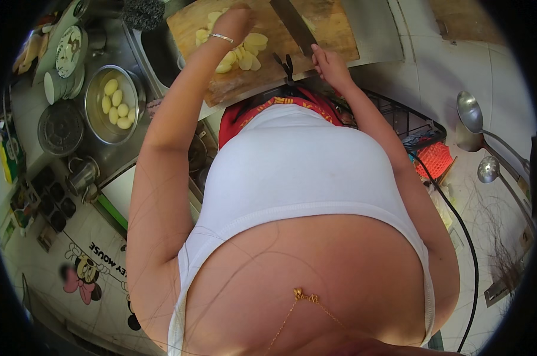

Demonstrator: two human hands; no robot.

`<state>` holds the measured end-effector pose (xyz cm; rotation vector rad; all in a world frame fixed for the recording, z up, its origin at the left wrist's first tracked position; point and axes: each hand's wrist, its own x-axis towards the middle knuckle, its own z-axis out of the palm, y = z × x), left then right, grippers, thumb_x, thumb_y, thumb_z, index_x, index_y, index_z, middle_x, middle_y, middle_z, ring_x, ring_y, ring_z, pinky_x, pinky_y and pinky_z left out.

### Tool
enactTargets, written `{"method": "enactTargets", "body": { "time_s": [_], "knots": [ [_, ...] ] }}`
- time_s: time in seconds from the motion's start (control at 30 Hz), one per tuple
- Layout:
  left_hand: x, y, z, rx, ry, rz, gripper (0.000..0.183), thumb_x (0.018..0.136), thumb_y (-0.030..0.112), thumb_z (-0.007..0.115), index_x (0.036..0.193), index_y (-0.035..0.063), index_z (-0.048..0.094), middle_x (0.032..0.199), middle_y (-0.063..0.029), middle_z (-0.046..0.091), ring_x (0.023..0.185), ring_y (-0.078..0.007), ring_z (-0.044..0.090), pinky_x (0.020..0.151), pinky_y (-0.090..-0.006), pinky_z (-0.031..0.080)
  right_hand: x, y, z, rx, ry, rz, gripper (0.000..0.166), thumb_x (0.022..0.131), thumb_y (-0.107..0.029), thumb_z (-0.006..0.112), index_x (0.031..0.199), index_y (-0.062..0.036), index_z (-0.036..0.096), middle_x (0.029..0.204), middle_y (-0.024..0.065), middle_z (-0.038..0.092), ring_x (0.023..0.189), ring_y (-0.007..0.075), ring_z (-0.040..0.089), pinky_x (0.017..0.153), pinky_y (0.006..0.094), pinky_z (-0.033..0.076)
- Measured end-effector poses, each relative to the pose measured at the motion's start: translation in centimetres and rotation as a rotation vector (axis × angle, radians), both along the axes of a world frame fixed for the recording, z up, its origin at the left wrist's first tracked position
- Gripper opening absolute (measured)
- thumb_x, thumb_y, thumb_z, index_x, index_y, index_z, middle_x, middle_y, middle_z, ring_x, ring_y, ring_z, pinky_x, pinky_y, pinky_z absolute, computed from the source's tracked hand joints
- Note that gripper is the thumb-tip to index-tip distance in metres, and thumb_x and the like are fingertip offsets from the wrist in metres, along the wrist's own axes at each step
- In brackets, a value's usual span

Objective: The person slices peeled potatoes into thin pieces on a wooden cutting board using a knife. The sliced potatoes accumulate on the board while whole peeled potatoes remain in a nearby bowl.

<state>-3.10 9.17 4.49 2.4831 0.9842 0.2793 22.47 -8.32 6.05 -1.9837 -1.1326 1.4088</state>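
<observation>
A wooden cutting board (268, 80) lies at the top of the view. My left hand (237, 22), with a bracelet at the wrist, is over the board's left part, above pale slices, likely potato (250, 49). Whether its fingers hold something cannot be told. My right hand (328, 64) grips the handle end of a cleaver (293, 22) at the board's near right side; the dark blade slants up and left across the board. A few thin pale pieces lie right of the blade.
Left of the board are a sink (159, 58) and a steel bowl (137, 104) holding several peeled, potato-like pieces (117, 98). Stacked dishes (72, 51), a round black lid (61, 129) and a steel mug (82, 175) stand farther left. Ladles (469, 111) hang on the right wall.
</observation>
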Motion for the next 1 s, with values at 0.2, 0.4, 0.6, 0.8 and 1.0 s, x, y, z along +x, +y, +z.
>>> {"method": "enactTargets", "body": {
  "time_s": [0.2, 0.4, 0.6, 0.8, 1.0],
  "knots": [
    [5.5, -3.2, -2.8, -0.256, -0.184, -0.008, 0.020, 0.086, 0.008, 0.069, 0.105, 0.0099, 0.070, 0.094, -0.0122, 0.073, 0.092, -0.0317, 0.070, 0.078, -0.0409, 0.055, -0.4, -0.2, 0.1, 0.039, -0.039, 0.003, 0.060, 0.103, -0.052, 0.049, 0.077, 0.0007, 0.062, 0.060, 0.0084, 0.058, 0.051, 0.0181, 0.056, 0.054, 0.0344, 0.047],
    [6.6, -6.8, -1.6, 0.002, -0.098, 0.249, 0.023, 0.083, 0.008, 0.067, 0.106, 0.0105, 0.067, 0.103, -0.0135, 0.067, 0.091, -0.0356, 0.066, 0.077, -0.0444, 0.055, -0.5, -0.7, -0.5, 0.138, -0.175, 0.073, 0.056, 0.105, -0.048, 0.047, 0.081, 0.0009, 0.063, 0.068, 0.0148, 0.061, 0.061, 0.0295, 0.058, 0.059, 0.0392, 0.046],
    [5.1, -11.5, -2.5, 0.110, -0.023, 0.037, 0.031, 0.082, 0.005, 0.059, 0.112, 0.0052, 0.066, 0.113, -0.0098, 0.063, 0.098, -0.0311, 0.064, 0.084, -0.0405, 0.053, -0.8, -1.4, 0.8, 0.253, -0.290, 0.166, 0.052, 0.106, -0.041, 0.048, 0.078, 0.0018, 0.060, 0.060, 0.0121, 0.056, 0.054, 0.0257, 0.055, 0.056, 0.0387, 0.044],
    [5.3, -12.9, -3.0, 0.254, -0.167, 0.088, 0.023, 0.081, 0.008, 0.061, 0.103, 0.0033, 0.067, 0.103, -0.0096, 0.059, 0.095, -0.0283, 0.062, 0.081, -0.0389, 0.053, -1.3, -2.1, 0.4, 0.249, -0.353, 0.196, 0.053, 0.106, -0.042, 0.047, 0.082, 0.0035, 0.062, 0.062, 0.0148, 0.058, 0.057, 0.0288, 0.057, 0.059, 0.0401, 0.045],
    [5.2, -13.2, -2.3, 0.144, -0.029, 0.065, 0.041, 0.081, 0.004, 0.059, 0.121, 0.0012, 0.064, 0.119, -0.0116, 0.059, 0.108, -0.0287, 0.060, 0.094, -0.0370, 0.050, -2.0, -1.9, 1.0, 0.179, -0.335, 0.175, 0.055, 0.105, -0.043, 0.047, 0.087, 0.0055, 0.068, 0.077, 0.0301, 0.063, 0.074, 0.0499, 0.061, 0.068, 0.0534, 0.048]
  ]
}}
